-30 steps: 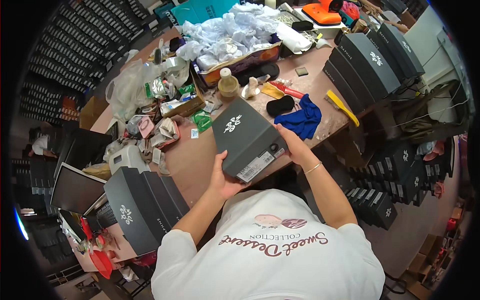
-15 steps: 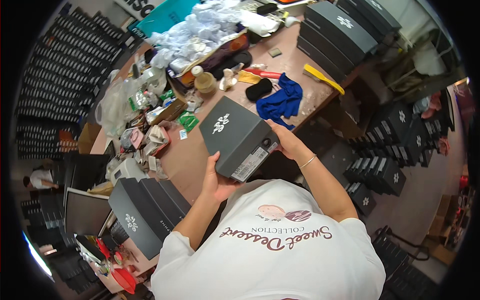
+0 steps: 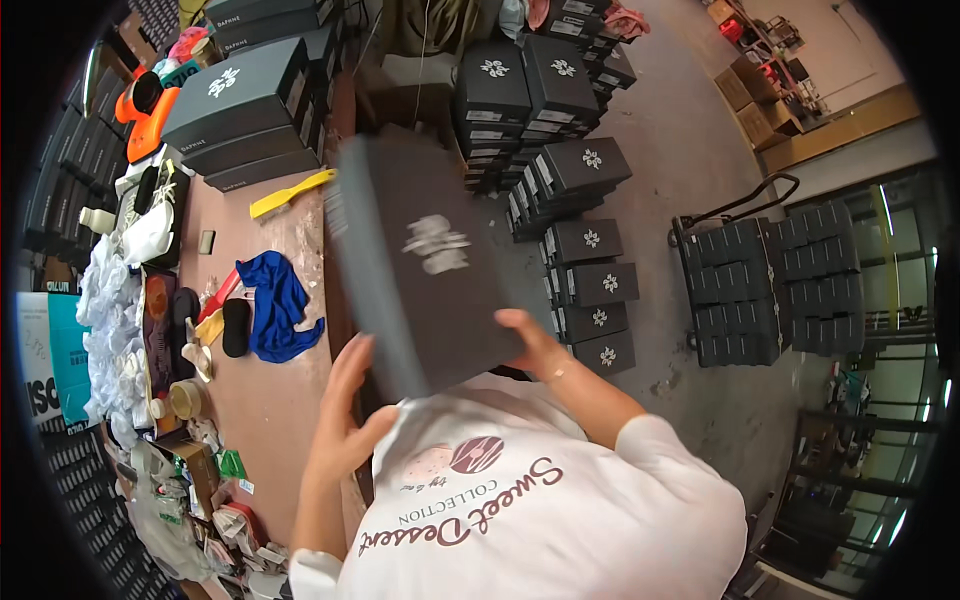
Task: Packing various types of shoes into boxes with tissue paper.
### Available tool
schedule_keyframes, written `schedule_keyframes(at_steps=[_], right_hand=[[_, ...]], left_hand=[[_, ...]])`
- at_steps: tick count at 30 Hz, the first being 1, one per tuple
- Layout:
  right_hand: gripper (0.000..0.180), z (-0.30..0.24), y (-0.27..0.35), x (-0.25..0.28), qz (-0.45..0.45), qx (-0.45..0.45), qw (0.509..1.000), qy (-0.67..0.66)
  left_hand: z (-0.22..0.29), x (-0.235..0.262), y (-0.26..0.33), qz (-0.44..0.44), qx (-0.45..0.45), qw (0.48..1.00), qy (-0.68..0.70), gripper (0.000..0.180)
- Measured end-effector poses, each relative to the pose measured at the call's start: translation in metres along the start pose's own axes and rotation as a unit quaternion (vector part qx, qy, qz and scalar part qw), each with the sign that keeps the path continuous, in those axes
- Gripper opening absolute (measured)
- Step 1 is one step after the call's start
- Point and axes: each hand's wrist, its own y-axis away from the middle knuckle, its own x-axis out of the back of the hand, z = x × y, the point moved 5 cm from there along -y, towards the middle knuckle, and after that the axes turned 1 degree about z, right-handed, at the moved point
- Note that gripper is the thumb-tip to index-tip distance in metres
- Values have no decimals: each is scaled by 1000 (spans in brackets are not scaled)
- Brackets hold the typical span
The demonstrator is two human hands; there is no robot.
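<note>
A dark grey shoebox [image 3: 430,270] with a white flower-like mark on its lid is held in front of my chest, tilted and blurred by motion. My right hand [image 3: 537,350] grips its right edge, thumb on the lid and the other fingers hidden beneath. By the box's near left corner is my left hand [image 3: 345,420], its thumb and fingers spread apart; whether it touches the box I cannot tell. Left of the box, a blue cloth [image 3: 278,308] lies on the table beside a black oval pad [image 3: 236,327] and a yellow-handled brush [image 3: 290,195].
Stacked shoeboxes [image 3: 240,100] stand at the table's far end. Several more piles [image 3: 590,165] line the floor to the right, near a loaded trolley [image 3: 735,290]. White crumpled paper [image 3: 115,340] and clutter fill the table's left side.
The view has swung right, toward the floor piles. The shoebox has turned in my hands and its lid faces up at me; my left hand's fingers have spread at its corner.
</note>
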Motion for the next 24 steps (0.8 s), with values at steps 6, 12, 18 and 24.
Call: schedule_keyframes(at_steps=[6, 12, 18, 24], right_hand=[[54, -78, 84, 171, 270, 248, 930, -19], [66, -197, 60, 253, 323, 256, 908, -73], [94, -243, -25, 393, 530, 156, 830, 81], [52, -90, -110, 331, 307, -94, 864, 387]], left_hand=[[160, -57, -82, -247, -326, 910, 74, 42], [210, -106, -132, -92, -457, 883, 54, 40], [231, -129, -156, -117, -374, 919, 42, 48], [243, -138, -153, -150, -407, 895, -103, 32]])
